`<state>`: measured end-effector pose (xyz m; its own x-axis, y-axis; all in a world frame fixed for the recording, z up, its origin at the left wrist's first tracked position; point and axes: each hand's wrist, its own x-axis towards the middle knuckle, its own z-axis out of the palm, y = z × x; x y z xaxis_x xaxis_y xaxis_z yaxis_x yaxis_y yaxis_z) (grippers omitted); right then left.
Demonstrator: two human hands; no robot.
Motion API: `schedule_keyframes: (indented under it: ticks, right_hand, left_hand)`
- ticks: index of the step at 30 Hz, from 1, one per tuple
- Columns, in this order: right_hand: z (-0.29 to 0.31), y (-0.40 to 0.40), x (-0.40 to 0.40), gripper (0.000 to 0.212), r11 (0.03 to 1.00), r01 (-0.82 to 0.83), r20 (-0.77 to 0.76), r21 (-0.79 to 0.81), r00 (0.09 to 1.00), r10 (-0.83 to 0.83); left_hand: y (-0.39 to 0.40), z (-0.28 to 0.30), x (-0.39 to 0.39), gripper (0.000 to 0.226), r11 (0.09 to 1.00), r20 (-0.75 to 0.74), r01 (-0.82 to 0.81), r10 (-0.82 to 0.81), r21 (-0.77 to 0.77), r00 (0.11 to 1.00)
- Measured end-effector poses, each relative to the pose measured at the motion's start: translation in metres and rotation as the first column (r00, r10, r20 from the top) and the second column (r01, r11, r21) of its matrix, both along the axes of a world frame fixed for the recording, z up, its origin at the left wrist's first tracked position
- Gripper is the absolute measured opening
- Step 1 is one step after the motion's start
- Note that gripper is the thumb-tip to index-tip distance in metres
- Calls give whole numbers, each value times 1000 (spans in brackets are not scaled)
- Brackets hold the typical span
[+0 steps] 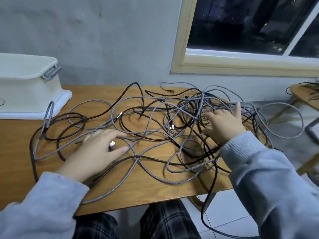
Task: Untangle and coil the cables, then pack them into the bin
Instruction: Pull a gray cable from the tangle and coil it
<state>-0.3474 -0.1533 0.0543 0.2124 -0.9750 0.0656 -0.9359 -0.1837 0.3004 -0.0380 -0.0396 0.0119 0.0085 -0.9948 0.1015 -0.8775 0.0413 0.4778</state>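
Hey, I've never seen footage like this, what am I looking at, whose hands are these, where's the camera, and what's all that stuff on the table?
There is no machine here. This is one picture from a camera worn on a person's head, looking forward and down, so you see their own two arms in grey sleeves. On the wooden table lies a tangle of grey and dark cables, some trailing over the edge towards the floor. The left hand rests flat on the cables, with a metal plug showing between its thumb and fingers; it does not seem to be gripping it. The right hand lies spread over the thickest part of the tangle. A white bin stands at the far left of the table, and a window is behind.
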Motion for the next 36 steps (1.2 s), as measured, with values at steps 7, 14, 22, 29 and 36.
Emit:
schedule_keyframes:
  ticks: [7, 14, 22, 29, 36]
  right_hand:
    - [-11, 5, -3, 30, 964, -86, 98, 251, 993, 63]
    - [9, 15, 17, 16, 964, -241, 603, -109, 755, 257]
    - [37, 26, 45, 10, 946, -197, 802, -259, 501, 324]
    - [31, 10, 40, 21, 965, -113, 815, -239, 517, 262]
    - [29, -9, 11, 25, 973, 36, 834, -226, 523, 175]
  left_hand:
    - [-4, -4, 8, 13, 999, -91, -27, 30, 31, 995]
    - [-12, -1, 6, 51, 998, -89, -65, 66, 19, 994]
    - [-27, 14, -6, 6, 996, -97, -14, 6, -84, 995]
    - [-27, 55, 26, 9, 900, -234, -250, 173, -356, 957]
    - [-27, 95, 65, 6, 846, -76, -288, 285, -449, 956]
